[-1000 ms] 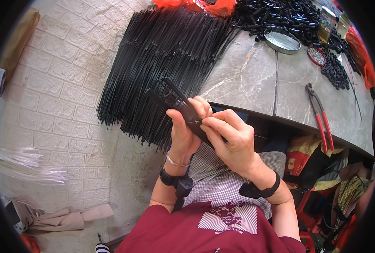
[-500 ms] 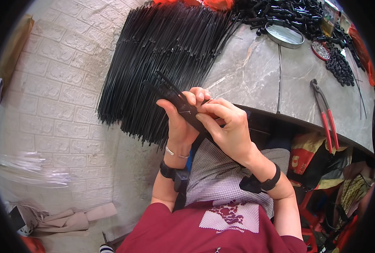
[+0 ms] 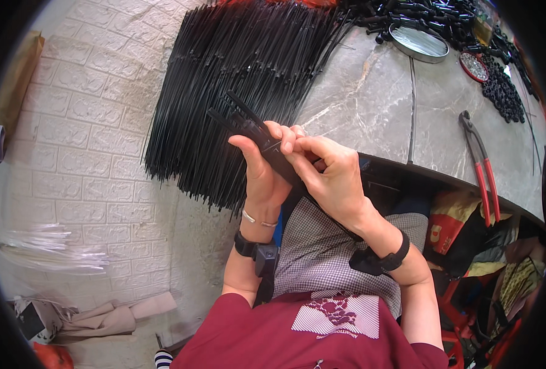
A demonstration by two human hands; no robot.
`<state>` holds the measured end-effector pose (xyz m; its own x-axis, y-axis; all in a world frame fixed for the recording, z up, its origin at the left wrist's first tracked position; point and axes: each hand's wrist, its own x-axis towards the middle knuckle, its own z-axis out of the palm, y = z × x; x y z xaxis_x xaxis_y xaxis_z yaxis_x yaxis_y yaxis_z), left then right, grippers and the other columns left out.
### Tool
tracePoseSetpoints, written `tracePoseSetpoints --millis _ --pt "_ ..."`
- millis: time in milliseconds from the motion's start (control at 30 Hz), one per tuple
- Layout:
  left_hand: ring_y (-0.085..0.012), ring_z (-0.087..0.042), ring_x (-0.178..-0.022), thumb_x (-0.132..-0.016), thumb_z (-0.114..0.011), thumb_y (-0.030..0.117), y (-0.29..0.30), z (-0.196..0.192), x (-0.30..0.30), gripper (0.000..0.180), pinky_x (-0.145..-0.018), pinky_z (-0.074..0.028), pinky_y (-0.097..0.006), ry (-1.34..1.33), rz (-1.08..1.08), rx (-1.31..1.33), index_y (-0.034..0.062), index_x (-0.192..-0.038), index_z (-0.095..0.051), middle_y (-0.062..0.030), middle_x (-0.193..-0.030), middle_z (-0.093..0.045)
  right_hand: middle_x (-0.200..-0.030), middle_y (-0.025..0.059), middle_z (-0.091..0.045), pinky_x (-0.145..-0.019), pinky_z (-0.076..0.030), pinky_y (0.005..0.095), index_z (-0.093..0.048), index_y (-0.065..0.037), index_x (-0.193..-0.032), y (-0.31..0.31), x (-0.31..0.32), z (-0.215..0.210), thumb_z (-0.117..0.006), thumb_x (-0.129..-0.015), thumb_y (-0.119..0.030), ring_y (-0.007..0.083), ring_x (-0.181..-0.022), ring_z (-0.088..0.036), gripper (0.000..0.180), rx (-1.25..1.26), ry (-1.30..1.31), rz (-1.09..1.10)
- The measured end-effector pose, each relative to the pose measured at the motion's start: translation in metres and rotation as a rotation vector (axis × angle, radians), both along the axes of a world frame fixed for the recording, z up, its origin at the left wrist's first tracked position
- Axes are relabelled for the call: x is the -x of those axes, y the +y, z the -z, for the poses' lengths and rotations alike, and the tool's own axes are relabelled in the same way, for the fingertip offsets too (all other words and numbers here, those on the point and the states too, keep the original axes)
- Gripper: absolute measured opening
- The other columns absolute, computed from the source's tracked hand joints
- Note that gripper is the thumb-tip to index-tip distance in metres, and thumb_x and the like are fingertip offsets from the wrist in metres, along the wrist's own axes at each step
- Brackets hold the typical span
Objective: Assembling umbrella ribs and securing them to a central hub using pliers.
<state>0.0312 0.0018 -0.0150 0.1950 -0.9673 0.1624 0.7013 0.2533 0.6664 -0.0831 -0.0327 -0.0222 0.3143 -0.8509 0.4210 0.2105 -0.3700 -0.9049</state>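
Observation:
My left hand [image 3: 262, 166] is wrapped round a long, flat black piece with several prongs [image 3: 277, 161] at its upper left end. Its thumb lies along one side and its fingertips curl over the other. A short, thin silvery line, like wire, crosses the piece just below the prongs. My right hand [image 3: 331, 175] is pinched together at the edge of the piece, touching the left fingertips. What its thumb and forefinger hold is hidden. The lower end of the black piece runs under my right hand towards my lap.
Many thin black rods [image 3: 223, 92] lie in a thick pile beyond my left hand. On the grey marbled table [image 3: 371, 104] are red-handled pliers [image 3: 483, 169], a round mirror-like dish [image 3: 419, 40], a small red-rimmed dish [image 3: 473, 66] and heaped black parts [image 3: 502, 92]. White strands [image 3: 51, 249] hang at the left.
My right fingertips have moved slightly up, closer to the left fingers at the piece's edge. The left hand keeps its hold. The whole view has shifted a little.

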Motion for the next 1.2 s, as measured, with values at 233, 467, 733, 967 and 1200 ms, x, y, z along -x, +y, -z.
tracePoseSetpoints --millis 233,467,733,967,1200 --pt "-0.0225 -0.053 -0.097 -0.079 -0.036 0.072 0.003 0.009 -0.007 0.065 -0.090 -0.045 -0.040 -0.009 0.015 0.028 0.0114 -0.093 -0.056 -0.0017 -0.074 -0.058 -0.076 0.0126 -0.065 -0.055 -0.049 0.0296 -0.065 0.000 -0.089 0.004 0.004 -0.001 -0.068 -0.077 -0.003 0.0225 -0.061 -0.064 0.013 0.063 -0.012 0.005" --pt "-0.0231 -0.056 -0.092 -0.076 -0.040 0.073 0.000 0.004 -0.007 0.064 -0.096 -0.040 -0.044 -0.048 0.013 -0.015 0.0116 -0.087 -0.057 -0.0040 -0.071 -0.062 -0.080 0.0128 -0.066 -0.059 -0.051 0.0271 -0.065 0.001 -0.089 0.006 0.017 -0.001 -0.067 -0.077 -0.001 0.0201 -0.065 -0.066 0.012 0.048 0.017 -0.077" --pt "-0.0225 -0.054 -0.074 -0.073 -0.034 0.079 0.004 -0.007 0.005 0.069 -0.087 -0.042 -0.043 -0.126 -0.045 0.023 0.0124 -0.077 -0.051 -0.0025 -0.058 -0.053 -0.079 0.0140 -0.064 -0.065 -0.051 0.0316 -0.063 0.001 -0.088 0.018 0.027 -0.016 -0.068 -0.077 0.001 0.0259 -0.073 -0.065 0.012 0.166 0.117 -0.054" --pt "-0.0159 -0.047 -0.062 -0.076 -0.034 0.077 0.001 -0.007 0.029 0.066 -0.083 -0.042 -0.037 -0.193 0.022 -0.019 0.0127 -0.073 -0.047 0.0028 -0.050 -0.037 -0.084 0.0102 -0.064 -0.065 -0.050 0.0245 -0.064 0.002 -0.096 0.023 0.046 -0.001 -0.070 -0.078 -0.002 0.0148 -0.072 -0.063 0.019 0.097 0.086 -0.028" --pt "-0.0163 -0.046 -0.061 -0.078 -0.032 0.076 -0.015 -0.018 0.059 0.070 -0.090 -0.042 -0.040 -0.177 0.113 0.029 0.0088 -0.073 -0.050 0.0024 -0.049 -0.036 -0.090 0.0045 -0.064 -0.068 -0.048 0.0214 -0.064 0.000 -0.094 0.004 0.072 0.006 -0.076 -0.077 -0.014 0.0063 -0.078 -0.058 0.025 -0.257 -0.120 -0.110"
